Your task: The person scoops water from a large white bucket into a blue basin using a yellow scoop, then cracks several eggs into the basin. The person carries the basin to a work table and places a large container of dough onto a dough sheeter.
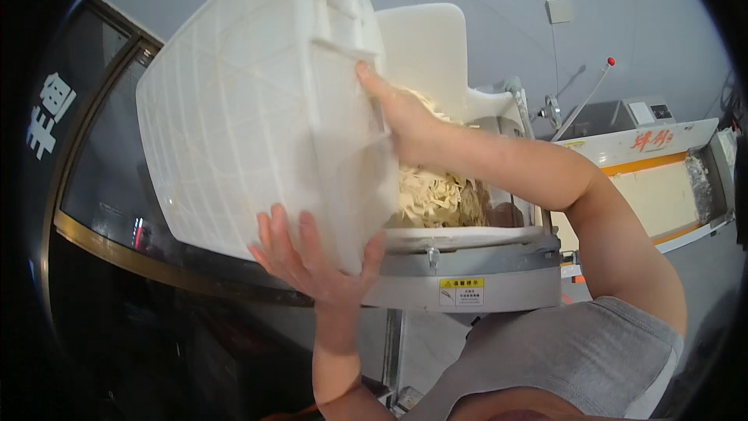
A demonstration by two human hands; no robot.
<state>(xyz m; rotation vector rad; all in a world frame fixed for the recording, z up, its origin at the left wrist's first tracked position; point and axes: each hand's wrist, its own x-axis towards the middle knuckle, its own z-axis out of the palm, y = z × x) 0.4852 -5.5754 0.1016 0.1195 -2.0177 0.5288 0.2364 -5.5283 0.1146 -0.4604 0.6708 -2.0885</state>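
A large white plastic bin (226, 125) is tipped up on its side, its broad, faintly ribbed face toward me. My left hand (319, 253) supports its lower corner from below, with fingers spread on the wall and the thumb round the edge. Higher up, my right hand (397, 113) grips the bin's right edge, thumb on the near side and the other fingers hidden behind. Beyond the bin, a machine trough (460, 238) holds a heap of crumpled, pale yellow dough pieces (432, 195). The bin's inside faces away and cannot be seen.
A white upright panel (428, 47) stands behind the trough. At the right are a lever with a red knob (611, 61) and a second machine with a long pale bed (654, 195). A dark glass door (101, 132) in a brass-coloured frame is on the left.
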